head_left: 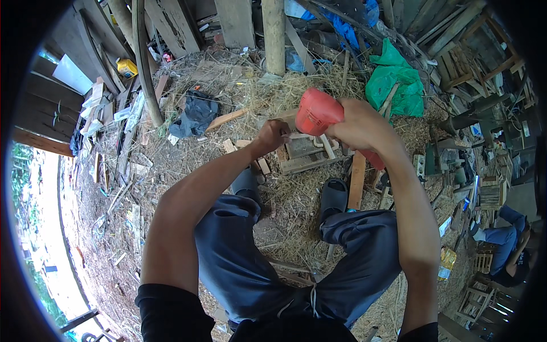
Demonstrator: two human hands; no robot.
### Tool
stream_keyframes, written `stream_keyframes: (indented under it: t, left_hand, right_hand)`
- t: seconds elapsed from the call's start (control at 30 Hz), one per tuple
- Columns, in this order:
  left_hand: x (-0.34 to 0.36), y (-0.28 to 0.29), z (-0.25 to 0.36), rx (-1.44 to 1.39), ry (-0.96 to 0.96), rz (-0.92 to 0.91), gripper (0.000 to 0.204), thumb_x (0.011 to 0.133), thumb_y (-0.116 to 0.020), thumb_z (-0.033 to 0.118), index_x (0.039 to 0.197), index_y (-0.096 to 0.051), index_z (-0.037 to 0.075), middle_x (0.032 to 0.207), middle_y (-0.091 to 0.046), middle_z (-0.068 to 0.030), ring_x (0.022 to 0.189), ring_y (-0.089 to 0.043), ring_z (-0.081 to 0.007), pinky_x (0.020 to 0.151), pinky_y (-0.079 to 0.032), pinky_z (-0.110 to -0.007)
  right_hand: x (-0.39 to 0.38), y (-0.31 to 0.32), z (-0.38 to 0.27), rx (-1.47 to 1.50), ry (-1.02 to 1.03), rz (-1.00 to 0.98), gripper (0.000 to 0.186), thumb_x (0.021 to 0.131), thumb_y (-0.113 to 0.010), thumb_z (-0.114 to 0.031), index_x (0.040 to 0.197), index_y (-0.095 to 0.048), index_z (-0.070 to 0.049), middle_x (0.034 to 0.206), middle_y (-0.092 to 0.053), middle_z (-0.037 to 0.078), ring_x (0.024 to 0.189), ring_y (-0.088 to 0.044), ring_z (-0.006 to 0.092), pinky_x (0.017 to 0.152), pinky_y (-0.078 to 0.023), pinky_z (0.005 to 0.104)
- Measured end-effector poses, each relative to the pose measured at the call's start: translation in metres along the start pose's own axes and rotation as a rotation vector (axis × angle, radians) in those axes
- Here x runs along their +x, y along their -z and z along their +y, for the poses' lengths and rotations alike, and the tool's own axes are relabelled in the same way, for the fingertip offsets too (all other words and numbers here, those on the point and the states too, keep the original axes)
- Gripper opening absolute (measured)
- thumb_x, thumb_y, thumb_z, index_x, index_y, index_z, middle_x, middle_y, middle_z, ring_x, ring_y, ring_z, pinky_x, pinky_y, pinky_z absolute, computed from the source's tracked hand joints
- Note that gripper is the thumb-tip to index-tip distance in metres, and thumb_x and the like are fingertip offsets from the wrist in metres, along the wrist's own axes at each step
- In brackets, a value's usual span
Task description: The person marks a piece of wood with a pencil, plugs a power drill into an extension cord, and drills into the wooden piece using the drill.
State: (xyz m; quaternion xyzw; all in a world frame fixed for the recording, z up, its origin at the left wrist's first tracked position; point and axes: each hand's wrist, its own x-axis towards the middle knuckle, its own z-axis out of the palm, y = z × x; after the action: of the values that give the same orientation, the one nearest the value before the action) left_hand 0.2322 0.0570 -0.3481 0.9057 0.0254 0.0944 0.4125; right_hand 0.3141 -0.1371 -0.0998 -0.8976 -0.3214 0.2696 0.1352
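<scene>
Red power drill (317, 112), held over a small wooden frame (305, 153) on the straw-covered floor (188, 165).

Right hand (360, 124) closed around the drill body; left hand (272, 135) closed at the frame's edge, contents unclear. Drill: rigid, probably fairly heavy, smooth plastic casing, best held by the body and handle. Frame: stiff, light timber. Surroundings: 2 dark sandals (333, 196), wooden offcuts (357, 181), green bag (394, 82), post (274, 35) crowding the workspace.
</scene>
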Motion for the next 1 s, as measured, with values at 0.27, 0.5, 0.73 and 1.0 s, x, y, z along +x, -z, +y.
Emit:
stream_keyframes:
  t: [0.27, 0.5, 0.73, 1.0]
  left_hand:
    - [0.001, -0.001, -0.006, 0.024, -0.028, 0.001, 0.027, 0.065, -0.082, 0.013, 0.086, -0.068, 0.004, 0.082, -0.066, -0.0093, 0.072, -0.065, -0.0211, 0.065, -0.053, -0.033]
    - [0.001, -0.002, -0.003, 0.026, -0.017, -0.011, 0.026, 0.065, -0.081, 0.011, 0.086, -0.067, 0.004, 0.081, -0.066, -0.0093, 0.072, -0.065, -0.0211, 0.065, -0.053, -0.032]
    - [0.000, -0.001, -0.005, 0.004, -0.025, -0.006, 0.026, 0.065, -0.081, 0.011, 0.085, -0.067, 0.004, 0.082, -0.066, -0.0098, 0.073, -0.065, -0.0218, 0.066, -0.053, -0.033]
    - [0.002, -0.002, -0.007, 0.016, -0.011, -0.011, 0.026, 0.064, -0.081, 0.011, 0.085, -0.067, 0.003, 0.083, -0.066, -0.0096, 0.073, -0.065, -0.0219, 0.066, -0.053, -0.033]
  right_hand:
    - [0.000, 0.000, -0.001, -0.005, 0.015, 0.002, 0.045, 0.067, -0.059, -0.017, 0.106, -0.060, 0.006, 0.100, -0.064, 0.027, 0.096, -0.063, 0.0381, 0.086, -0.049, 0.0424]
    - [0.003, -0.003, 0.004, -0.011, 0.022, 0.026, 0.040, 0.067, -0.062, -0.015, 0.102, -0.059, 0.005, 0.085, -0.064, 0.019, 0.076, -0.063, 0.0285, 0.069, -0.050, 0.0372]
    - [0.003, -0.001, 0.002, -0.003, 0.000, -0.015, 0.045, 0.067, -0.059, -0.016, 0.106, -0.060, 0.007, 0.100, -0.064, 0.027, 0.097, -0.063, 0.0382, 0.086, -0.049, 0.0421]
    - [0.001, 0.000, -0.002, -0.014, -0.019, -0.006, 0.040, 0.067, -0.058, -0.015, 0.100, -0.062, 0.007, 0.094, -0.065, 0.027, 0.091, -0.065, 0.0373, 0.081, -0.051, 0.0412]
